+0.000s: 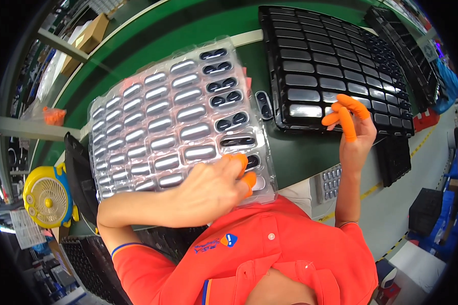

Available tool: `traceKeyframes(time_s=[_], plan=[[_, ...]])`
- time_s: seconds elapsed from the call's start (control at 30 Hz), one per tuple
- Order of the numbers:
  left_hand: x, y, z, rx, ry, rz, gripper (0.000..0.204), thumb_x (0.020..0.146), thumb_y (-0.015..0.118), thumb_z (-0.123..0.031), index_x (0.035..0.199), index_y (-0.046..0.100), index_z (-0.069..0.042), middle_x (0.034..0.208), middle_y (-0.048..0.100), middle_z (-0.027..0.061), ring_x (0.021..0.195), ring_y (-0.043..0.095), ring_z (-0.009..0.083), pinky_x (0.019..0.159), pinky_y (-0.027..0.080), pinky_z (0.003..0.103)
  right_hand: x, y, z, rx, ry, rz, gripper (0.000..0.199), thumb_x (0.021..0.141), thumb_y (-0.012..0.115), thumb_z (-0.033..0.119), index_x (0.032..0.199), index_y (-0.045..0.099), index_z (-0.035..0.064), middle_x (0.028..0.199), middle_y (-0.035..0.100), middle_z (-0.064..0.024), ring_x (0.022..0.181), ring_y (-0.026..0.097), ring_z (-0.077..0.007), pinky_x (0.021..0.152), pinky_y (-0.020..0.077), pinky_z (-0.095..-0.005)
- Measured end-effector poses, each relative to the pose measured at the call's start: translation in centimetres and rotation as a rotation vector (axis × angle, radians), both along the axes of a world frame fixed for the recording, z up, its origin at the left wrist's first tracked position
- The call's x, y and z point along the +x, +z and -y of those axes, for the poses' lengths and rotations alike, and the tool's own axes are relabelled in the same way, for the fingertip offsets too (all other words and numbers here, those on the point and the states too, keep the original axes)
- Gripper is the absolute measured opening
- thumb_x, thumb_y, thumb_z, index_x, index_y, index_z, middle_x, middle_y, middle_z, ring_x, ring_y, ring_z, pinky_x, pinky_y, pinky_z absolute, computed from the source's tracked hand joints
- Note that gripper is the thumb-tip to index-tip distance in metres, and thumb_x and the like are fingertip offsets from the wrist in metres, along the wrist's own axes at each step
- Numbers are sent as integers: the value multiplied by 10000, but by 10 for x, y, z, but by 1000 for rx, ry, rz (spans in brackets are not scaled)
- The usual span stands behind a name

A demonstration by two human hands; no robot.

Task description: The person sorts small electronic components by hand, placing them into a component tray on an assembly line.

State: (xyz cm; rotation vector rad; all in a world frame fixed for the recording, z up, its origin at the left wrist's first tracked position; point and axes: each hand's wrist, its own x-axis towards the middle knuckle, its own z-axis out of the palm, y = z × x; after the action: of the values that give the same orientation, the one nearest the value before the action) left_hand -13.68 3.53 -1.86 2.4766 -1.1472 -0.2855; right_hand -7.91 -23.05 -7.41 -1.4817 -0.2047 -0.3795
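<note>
Clear blister tray [152, 122] lies flat on the green desk [300, 157], directly under and ahead of the left grip [241, 170], whose orange-capped fingertips [240, 161] press on the tray's near right corner beside an oval pocket. That grip is narrow, thumb and forefinger pinched close together; what sits between them is too small to tell. Most pockets of the tray hold silvery oval parts, while the column nearest the left grip shows dark parts. One loose dark oval part [263, 104] rests on the desk just beyond the tray's right edge. Farther right, the right grip [347, 119] is held loosely open, its capped fingers touching the near edge of a black pocketed tray [331, 66]. Well behind the left forearm, a yellow fan [47, 195] stands beside the desk.
</note>
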Motion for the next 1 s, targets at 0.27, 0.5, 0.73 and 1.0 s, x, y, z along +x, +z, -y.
traceKeyframes(time_s=[0.27, 0.5, 0.73, 1.0], plan=[[-9, -12, 8, 41, -20, -18, 252, 697, 574, -60, 941, 544, -5, 904, 481, 176, 734, 557, 294, 467, 460, 385, 19, 6, 38, -301, -47, -31, 172, 843, 592, 55, 999, 609, -14, 848, 629, -63, 676, 612, -121, 558, 448, -207], [0, 7, 9, -16, -48, 83, 263, 707, 597, -44, 963, 545, -10, 891, 519, 159, 651, 552, 293, 485, 469, 370, 134, 7, 188, -1220, -748, 195, 220, 769, 655, 51, 982, 612, 20, 804, 596, -94, 626, 567, -154, 623, 469, -267], [65, 42, 14, -295, 64, -264, 283, 736, 613, 31, 1010, 559, -12, 847, 569, 122, 630, 594, 181, 496, 484, 313, 153, 5, 202, -1190, -536, 110, 272, 770, 654, 47, 1035, 591, 37, 746, 588, -84, 591, 544, -173, 599, 464, -272], [96, 9, 26, -842, 252, -995, 391, 814, 558, 44, 1197, 485, 14, 972, 584, 123, 805, 634, 193, 663, 543, 275, 71, 50, 61, -68, 172, -196, 191, 820, 614, 45, 990, 539, 0, 757, 576, -47, 604, 568, -107, 529, 454, -208]])
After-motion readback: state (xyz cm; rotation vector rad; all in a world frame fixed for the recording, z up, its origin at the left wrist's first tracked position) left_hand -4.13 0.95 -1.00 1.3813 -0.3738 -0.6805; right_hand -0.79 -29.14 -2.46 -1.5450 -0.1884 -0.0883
